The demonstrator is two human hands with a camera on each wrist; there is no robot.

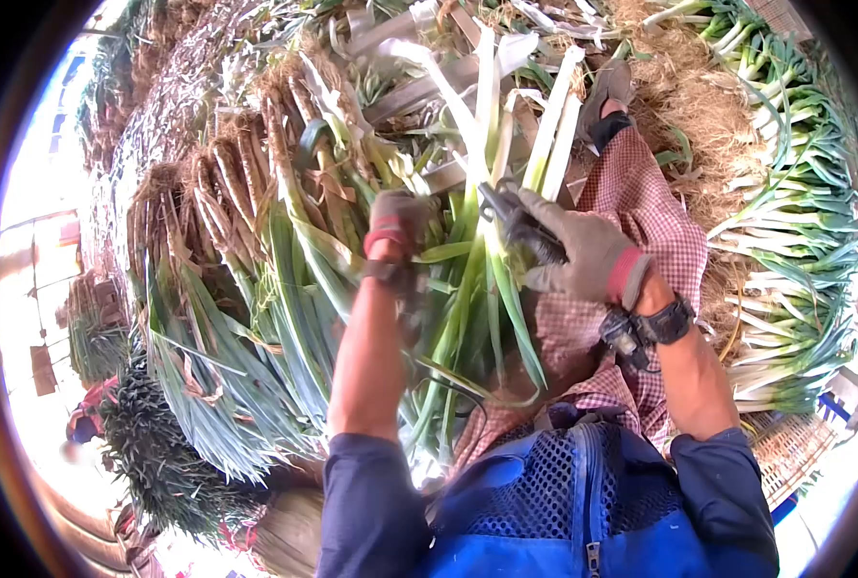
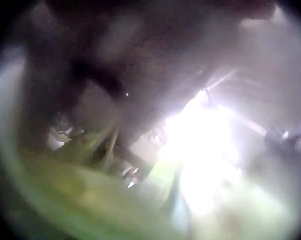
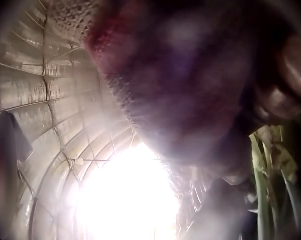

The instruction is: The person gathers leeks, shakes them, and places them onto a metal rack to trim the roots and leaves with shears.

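Leeks with white stalks [image 1: 487,116] and long green leaves [image 1: 458,318] fan out in front of my lap in the head view. My right hand [image 1: 588,252], in a grey glove with a red cuff, grips a black-handled tool [image 1: 530,229] beside these stalks. At their left is my gloved left hand [image 1: 397,220], blurred, over the leaves; I cannot tell whether it holds one. Green leaf [image 2: 85,195] fills the bottom of the blurred left wrist view. In the right wrist view the glove [image 3: 180,95] hides the tool, with green stalks [image 3: 263,185] at the edge.
Untrimmed leeks with brown roots [image 1: 246,183] lie in a heap at the left. Cleaner leeks [image 1: 785,260] line the right side, above a woven basket [image 1: 795,448]. Root litter [image 1: 689,106] lies near a shoe [image 1: 607,89]. A person [image 1: 87,419] shows far left.
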